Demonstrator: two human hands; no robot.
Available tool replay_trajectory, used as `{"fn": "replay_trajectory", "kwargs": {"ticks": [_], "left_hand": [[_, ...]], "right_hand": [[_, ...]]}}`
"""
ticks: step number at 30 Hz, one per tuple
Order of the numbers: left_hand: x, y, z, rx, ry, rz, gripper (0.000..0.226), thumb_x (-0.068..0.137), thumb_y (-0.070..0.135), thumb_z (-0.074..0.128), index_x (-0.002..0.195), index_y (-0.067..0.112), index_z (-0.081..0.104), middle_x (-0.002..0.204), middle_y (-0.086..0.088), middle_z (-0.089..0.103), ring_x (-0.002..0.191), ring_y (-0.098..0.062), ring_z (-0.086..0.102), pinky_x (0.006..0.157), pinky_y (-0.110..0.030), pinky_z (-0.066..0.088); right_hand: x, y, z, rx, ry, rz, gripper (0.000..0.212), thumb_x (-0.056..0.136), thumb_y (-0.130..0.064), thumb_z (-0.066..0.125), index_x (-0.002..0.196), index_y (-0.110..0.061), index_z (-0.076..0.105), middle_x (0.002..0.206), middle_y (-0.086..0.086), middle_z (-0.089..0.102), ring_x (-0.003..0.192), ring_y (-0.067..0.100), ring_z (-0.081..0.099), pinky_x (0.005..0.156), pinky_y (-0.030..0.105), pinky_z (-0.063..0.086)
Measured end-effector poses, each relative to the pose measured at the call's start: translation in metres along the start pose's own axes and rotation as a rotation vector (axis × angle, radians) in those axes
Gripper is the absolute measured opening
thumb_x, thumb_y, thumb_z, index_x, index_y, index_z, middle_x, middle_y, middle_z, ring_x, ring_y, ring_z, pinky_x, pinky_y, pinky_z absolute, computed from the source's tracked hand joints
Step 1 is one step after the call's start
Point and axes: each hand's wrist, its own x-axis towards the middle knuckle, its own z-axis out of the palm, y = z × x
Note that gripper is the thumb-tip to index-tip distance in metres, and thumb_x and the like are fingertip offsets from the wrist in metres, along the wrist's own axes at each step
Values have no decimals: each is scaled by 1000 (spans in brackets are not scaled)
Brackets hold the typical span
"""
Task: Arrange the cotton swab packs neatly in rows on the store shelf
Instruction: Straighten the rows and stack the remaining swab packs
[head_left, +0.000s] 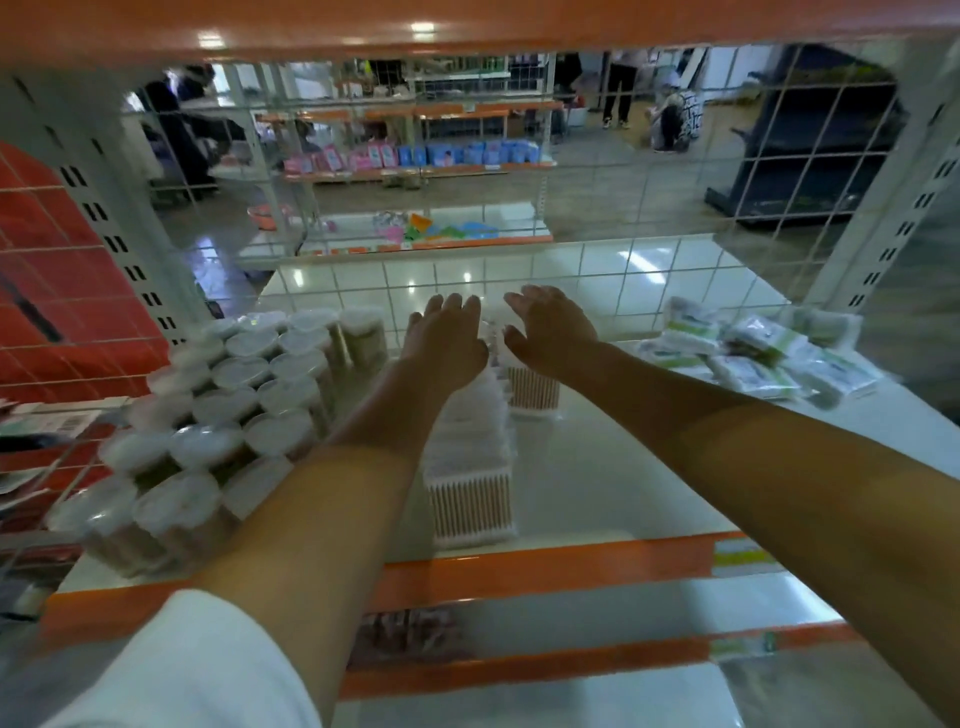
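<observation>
A row of square cotton swab packs (470, 467) runs from the shelf's front edge toward the back, down the middle of the white shelf (613, 467). One more square pack (535, 387) stands just right of that row. My left hand (447, 335) and my right hand (548, 332) reach deep in with straight fingers, one on each side of the row's far end. The packs between them are mostly hidden. Whether the palms touch a pack I cannot tell.
Several round swab tubs (234, 410) fill the shelf's left side in rows. Loose flat bagged packs (753, 353) lie in a heap at the right. A white wire grid (571, 208) backs the shelf. An orange shelf (467, 26) hangs close overhead.
</observation>
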Motion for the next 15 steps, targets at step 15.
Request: {"fn": "replay_trajectory", "kwargs": {"ticks": [15], "left_hand": [[37,143,24,21,-37,51,46,90,20,49,134,8,38,134,-12,46,121,-28,42,97,-39,38]], "right_hand": [[-40,149,-16,0,-21,30,43,92,-28,46,130,-7,47,122,14,55,113,29,50,97,38,41]]}}
